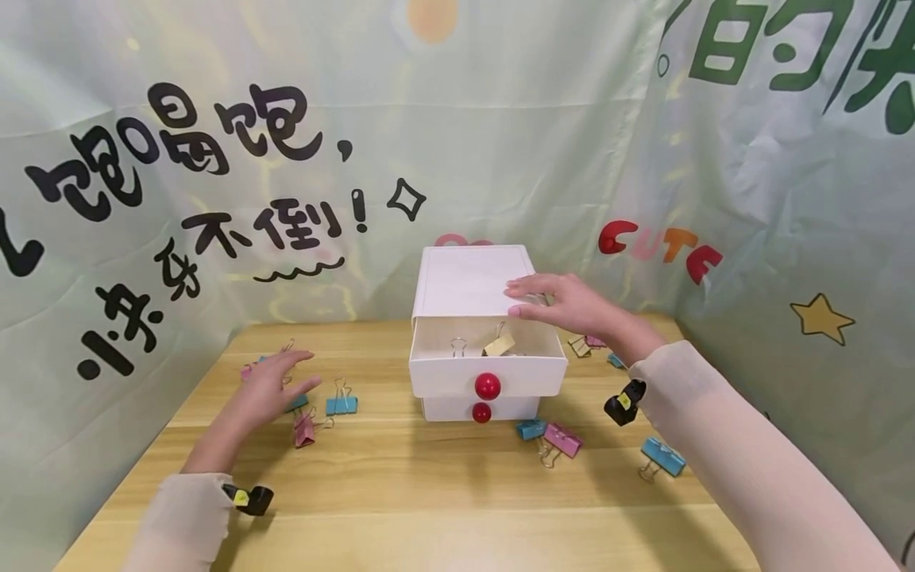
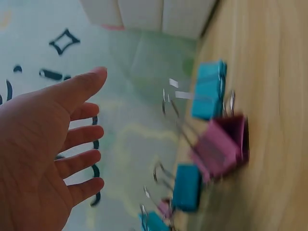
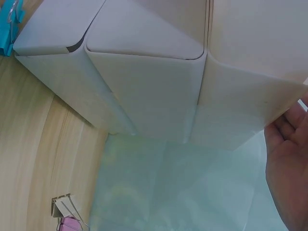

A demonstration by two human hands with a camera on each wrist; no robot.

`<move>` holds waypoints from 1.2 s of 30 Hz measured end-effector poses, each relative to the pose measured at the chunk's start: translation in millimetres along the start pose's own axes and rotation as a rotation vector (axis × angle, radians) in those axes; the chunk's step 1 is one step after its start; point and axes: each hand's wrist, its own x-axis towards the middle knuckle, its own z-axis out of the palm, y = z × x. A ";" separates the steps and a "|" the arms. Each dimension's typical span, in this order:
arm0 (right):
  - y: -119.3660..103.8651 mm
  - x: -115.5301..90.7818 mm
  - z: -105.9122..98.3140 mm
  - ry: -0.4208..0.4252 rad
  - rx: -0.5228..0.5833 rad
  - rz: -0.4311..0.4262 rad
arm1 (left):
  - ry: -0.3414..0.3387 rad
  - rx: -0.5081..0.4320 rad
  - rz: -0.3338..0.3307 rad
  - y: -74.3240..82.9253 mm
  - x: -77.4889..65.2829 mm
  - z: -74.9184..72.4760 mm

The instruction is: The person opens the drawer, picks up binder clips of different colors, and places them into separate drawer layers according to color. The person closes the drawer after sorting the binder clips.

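Observation:
A white drawer box (image 1: 472, 280) stands at the table's middle. Its pulled-out upper drawer (image 1: 445, 376) has a red knob and holds a yellow binder clip (image 1: 499, 345) and wire handles of another clip. My right hand (image 1: 572, 302) rests on the top of the box near its right edge, fingers extended to the left; in the right wrist view that hand (image 3: 288, 159) is at the box's upper edge. My left hand (image 1: 260, 389) hovers with fingers spread over the left-side clips and holds nothing. Below it are a blue binder clip (image 2: 186, 187) and a pink binder clip (image 2: 219, 149).
Another blue clip (image 1: 341, 405) stands left of the box. In front of the box to the right lie a blue clip (image 1: 531, 430) and a pink clip (image 1: 563, 439). A blue clip (image 1: 663, 456) lies farther right. Several more sit behind my right wrist. A printed cloth (image 1: 500, 159) hangs behind the table.

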 end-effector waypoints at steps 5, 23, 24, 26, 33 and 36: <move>0.7 0.6 1.1 -0.004 -0.008 -0.005 | -0.006 0.002 -0.029 -26.4 -5.1 -4.6; 0.3 0.0 -0.6 0.000 0.008 0.002 | -0.119 0.046 -0.207 -72.2 -27.3 -7.4; 0.6 0.0 -0.9 0.002 0.011 0.000 | -0.127 0.062 -0.212 -73.6 -26.5 -6.2; 0.7 -0.2 -1.7 0.010 0.014 -0.004 | -0.141 0.090 -0.221 -76.2 -23.9 -3.8; 0.4 -1.1 -0.5 0.010 0.018 0.001 | -0.166 0.190 -0.192 -83.6 -17.9 2.7; -0.2 -1.1 0.5 0.005 0.019 0.006 | -0.177 0.237 -0.182 -86.1 -17.6 4.8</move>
